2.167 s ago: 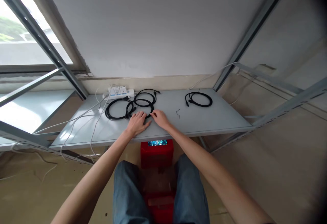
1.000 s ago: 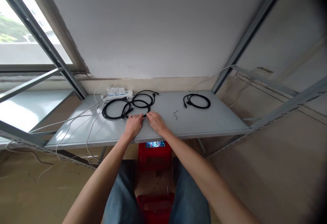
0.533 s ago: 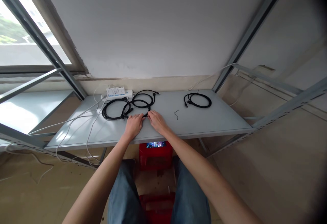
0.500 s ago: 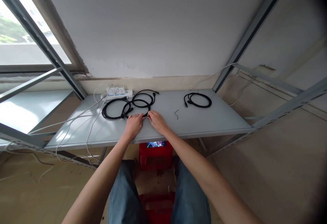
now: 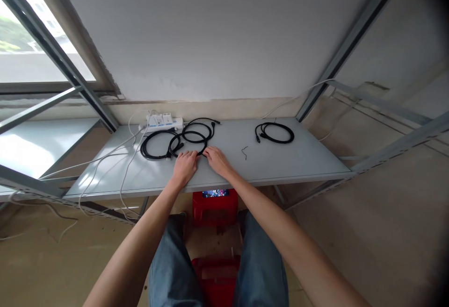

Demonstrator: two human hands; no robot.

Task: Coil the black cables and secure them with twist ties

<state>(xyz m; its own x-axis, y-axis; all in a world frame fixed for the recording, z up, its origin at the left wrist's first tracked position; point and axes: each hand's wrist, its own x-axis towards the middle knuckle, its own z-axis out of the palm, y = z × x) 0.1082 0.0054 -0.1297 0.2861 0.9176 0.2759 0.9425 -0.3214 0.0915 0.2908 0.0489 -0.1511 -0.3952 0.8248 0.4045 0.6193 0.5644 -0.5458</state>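
Note:
A coiled black cable [image 5: 191,132] lies on the grey shelf top [image 5: 280,167], with both of my hands at its near side. My left hand [image 5: 185,167] has its fingers curled down at the coil's front edge. Close by on the right, my right hand [image 5: 216,160] pinches at the same coil. My fingers hide the spot between them, so whether a tie is there cannot be made out. A second black cable coil [image 5: 154,157] overlaps on the left, and a third coil [image 5: 212,132] lies just behind. A short dark twist tie [image 5: 244,153] rests right of my hands.
Another black cable coil [image 5: 280,142] lies at the right. A white power strip [image 5: 178,123] with plugs and trailing white cords [image 5: 126,176] is at the back left. Metal uprights [image 5: 315,94] frame the shelf against the wall. Below stands a red stool [image 5: 214,209] with a lit screen.
The camera view has tilted a little, shifting the whole scene slightly. My hands stay at the coil's near side, with only small finger movement.

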